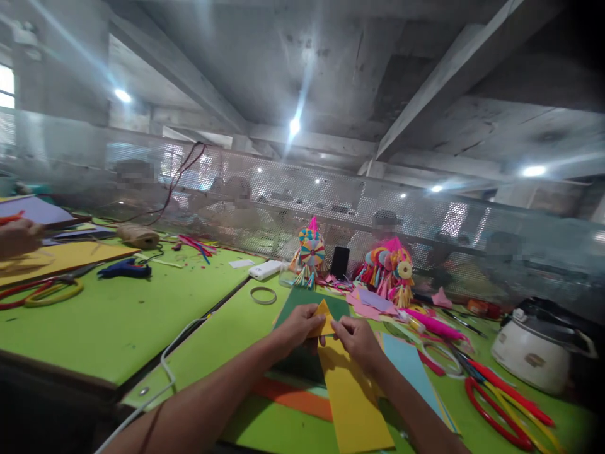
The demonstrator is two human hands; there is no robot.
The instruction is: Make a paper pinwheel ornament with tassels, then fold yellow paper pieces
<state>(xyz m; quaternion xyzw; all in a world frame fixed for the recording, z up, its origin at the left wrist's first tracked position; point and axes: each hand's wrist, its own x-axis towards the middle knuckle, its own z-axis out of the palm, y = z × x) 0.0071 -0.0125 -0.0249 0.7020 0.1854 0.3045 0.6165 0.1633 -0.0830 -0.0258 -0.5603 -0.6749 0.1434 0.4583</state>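
Between my hands is a small folded piece of yellow paper (pixel 324 320) with a pointed top. My left hand (pixel 302 323) pinches its left side, thumb laid across the front. On the lower right edge, the fingertips of my right hand (pixel 355 337) are closed on the same piece. Below them a long yellow paper strip (pixel 354 403) runs toward me; whether it joins the folded piece I cannot tell. A dark green sheet (pixel 295 366) lies underneath. Orange paper (pixel 293 397) sticks out below it, and light blue sheets (pixel 406 366) lie by my right forearm.
Red-and-yellow-handled scissors (pixel 496 413) and a white pot (pixel 534 353) stand at right. Colourful paper ornaments (pixel 312 252), a phone (pixel 339 261) and a tape ring (pixel 263 295) are ahead. At left are a blue glue gun (pixel 125 269), more scissors (pixel 51 293) and another person's hand (pixel 19 236).
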